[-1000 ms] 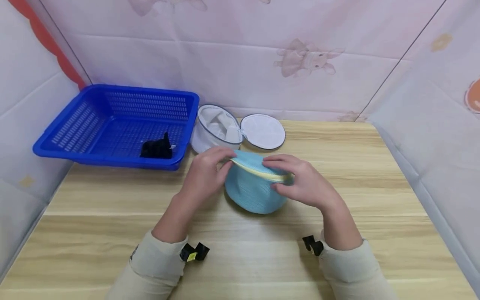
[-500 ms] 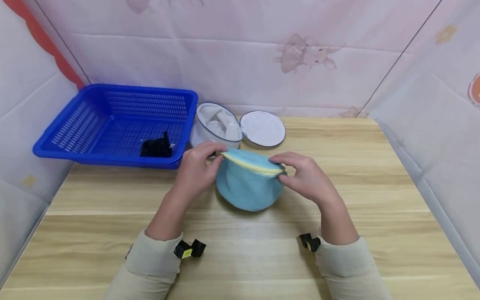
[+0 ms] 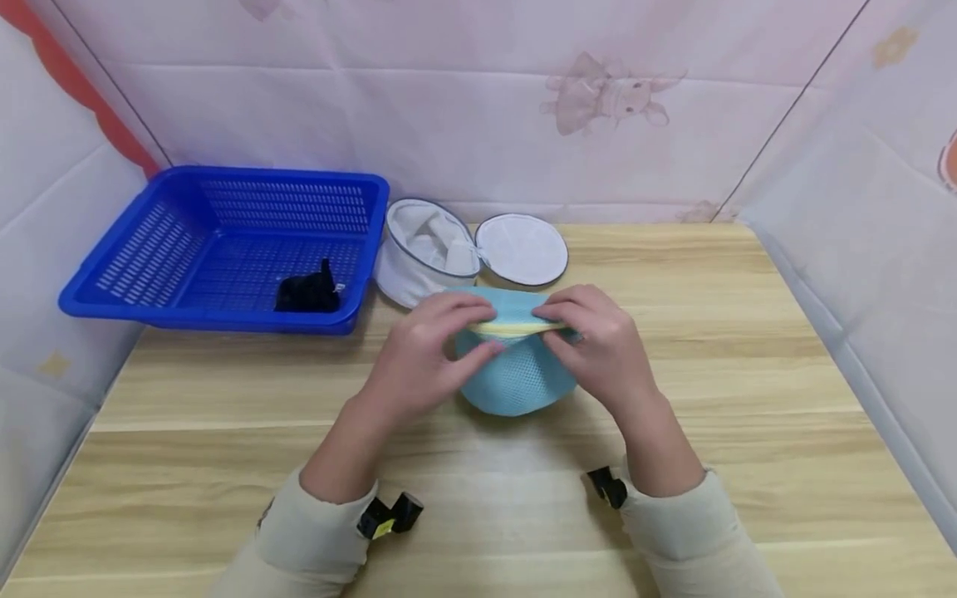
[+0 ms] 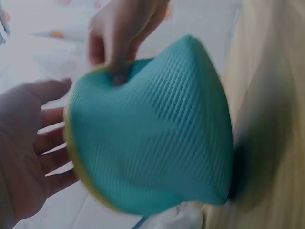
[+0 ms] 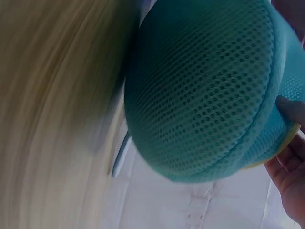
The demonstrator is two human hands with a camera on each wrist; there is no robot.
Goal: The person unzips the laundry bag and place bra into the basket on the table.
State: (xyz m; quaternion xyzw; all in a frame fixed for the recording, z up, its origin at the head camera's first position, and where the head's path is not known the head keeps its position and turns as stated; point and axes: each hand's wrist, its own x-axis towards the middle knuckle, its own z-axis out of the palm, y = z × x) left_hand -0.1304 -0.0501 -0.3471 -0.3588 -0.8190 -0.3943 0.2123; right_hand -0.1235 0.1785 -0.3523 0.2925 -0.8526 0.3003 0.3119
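A light blue mesh laundry bag (image 3: 516,384), round and soft-sided, has a yellow zip (image 3: 514,330) along its upper edge. My right hand (image 3: 611,353) pinches that edge at the right between thumb and fingers, and the mesh (image 4: 143,129) creases under its grip in the left wrist view. At the other side, the fingers of my left hand (image 3: 419,353) reach past the zip edge. The left thumb stands apart from the mesh in the left wrist view. Whether the bag's base (image 5: 205,90) touches the table cannot be told.
Behind the blue bag stands a white round laundry bag (image 3: 395,270), its lid (image 3: 523,249) folded open to the right on the table (image 3: 710,374). A blue plastic basket (image 3: 224,320) at the left holds a black bundle (image 3: 306,292). Printed cloth walls surround the tabletop.
The blue bag first shifted left, then back right. My left hand pinched its left edge half a second ago; now its fingers are spread. The right hand still pinches the edge.
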